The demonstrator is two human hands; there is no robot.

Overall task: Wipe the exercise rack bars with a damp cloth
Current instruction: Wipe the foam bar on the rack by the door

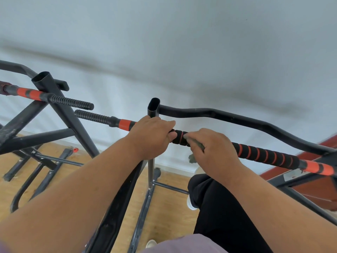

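A black exercise rack stands against a pale wall. Its padded bar [264, 154], black foam with orange stripes, runs from centre left down to the right edge. My left hand [153, 136] grips this bar just below an open upright tube [153, 107]. Right beside it, my right hand [213, 150] curls round the same bar with a greenish-grey cloth [197, 144] wrapped under its fingers; a corner of the cloth hangs below. A short stretch of foam shows between the two hands.
A bent black top bar [237, 119] runs behind the padded one. At left, a second rack frame [60, 106] carries another orange-and-black bar and ribbed grips. Wooden floor [167, 201] and black base bars lie below, with my dark trouser leg [218, 207] at lower right.
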